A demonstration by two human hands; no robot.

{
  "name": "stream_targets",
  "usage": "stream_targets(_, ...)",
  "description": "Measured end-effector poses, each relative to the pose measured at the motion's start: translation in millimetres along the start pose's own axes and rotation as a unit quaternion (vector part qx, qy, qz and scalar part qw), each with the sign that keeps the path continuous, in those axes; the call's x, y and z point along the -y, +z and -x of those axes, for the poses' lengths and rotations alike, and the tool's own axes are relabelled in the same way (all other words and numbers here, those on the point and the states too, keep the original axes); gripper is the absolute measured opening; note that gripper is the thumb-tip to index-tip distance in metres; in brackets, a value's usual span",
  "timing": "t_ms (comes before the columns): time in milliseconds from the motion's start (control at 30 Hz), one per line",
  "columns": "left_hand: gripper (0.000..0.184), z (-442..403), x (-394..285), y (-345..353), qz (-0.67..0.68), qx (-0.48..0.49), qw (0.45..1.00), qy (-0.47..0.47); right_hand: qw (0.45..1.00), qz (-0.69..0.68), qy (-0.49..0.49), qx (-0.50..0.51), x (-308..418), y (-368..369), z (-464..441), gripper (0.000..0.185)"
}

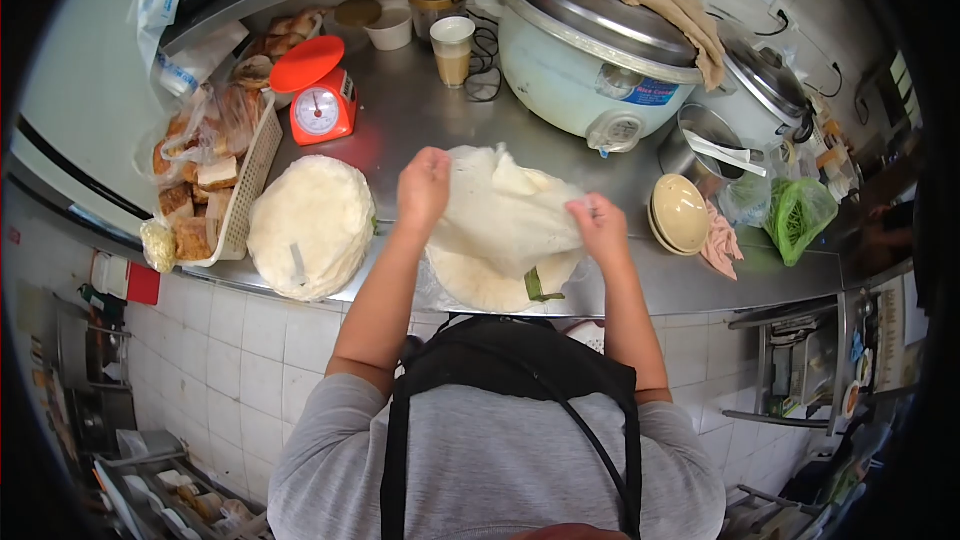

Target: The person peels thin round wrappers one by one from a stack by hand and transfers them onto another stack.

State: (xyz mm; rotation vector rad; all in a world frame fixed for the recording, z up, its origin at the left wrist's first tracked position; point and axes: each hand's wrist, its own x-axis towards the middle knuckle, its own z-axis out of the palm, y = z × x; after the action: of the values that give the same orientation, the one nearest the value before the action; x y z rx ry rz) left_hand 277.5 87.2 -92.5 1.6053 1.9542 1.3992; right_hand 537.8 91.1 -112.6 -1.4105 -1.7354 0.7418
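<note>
Between my two hands a thin, pale, translucent round wrapper (515, 210) is stretched and lifted, looking like a spring roll skin. My left hand (425, 185) is closed on its left edge, and my right hand (598, 225) pinches the right edge. Beneath it lies a flat stack of similar wrappers (475, 282) on clear plastic at the counter's front edge. A green strip (540, 286), perhaps leaf or tape, rests on that stack's near side. To the left sits a thicker round stack of pale wrappers (312, 220) in plastic.
An orange kitchen scale (318, 110) and a white basket (250, 185) of bread-like pieces stand left. A large rice cooker (560, 90) fills the back right. Stacked beige bowls (680, 212), a metal pot (690, 155) and a bag of greens (798, 220) are right. A cup (453, 60) stands behind.
</note>
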Motion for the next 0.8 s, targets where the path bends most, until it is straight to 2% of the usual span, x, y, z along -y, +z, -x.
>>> stream_targets(100,0.016,-6,12,-25,0.033,-0.026,0.999,-0.025,0.971,-0.195,0.009,-0.136,-25,3,-9,0.021)
stream_targets(200,0.015,-8,22,-44,0.057,-0.043,0.997,-0.040,0.959,-0.219,-0.003,-0.180,-26,3,-11,0.021)
stream_targets(233,0.015,-8,23,-51,0.058,-0.047,0.996,-0.047,0.957,-0.229,0.020,-0.180,-24,2,-11,0.022)
stream_targets(467,0.014,-12,19,-107,0.012,-0.083,0.996,-0.035,0.956,-0.191,0.034,-0.219,-20,4,-17,0.020)
stream_targets(500,0.013,-13,24,-115,0.007,-0.090,0.995,-0.037,0.952,-0.223,0.038,-0.205,-22,7,-19,0.019)
stream_targets(633,0.013,-13,32,-127,0.004,-0.035,0.999,-0.004,0.966,-0.194,0.106,-0.130,-17,25,-16,0.019)
stream_targets(700,0.014,-15,41,-132,0.012,-0.029,0.999,-0.016,0.962,-0.185,0.102,-0.173,-34,44,-17,0.018)
stream_targets(800,0.014,-19,60,-151,0.032,-0.070,0.997,0.000,0.957,-0.168,0.124,-0.202,-36,48,-13,0.019)
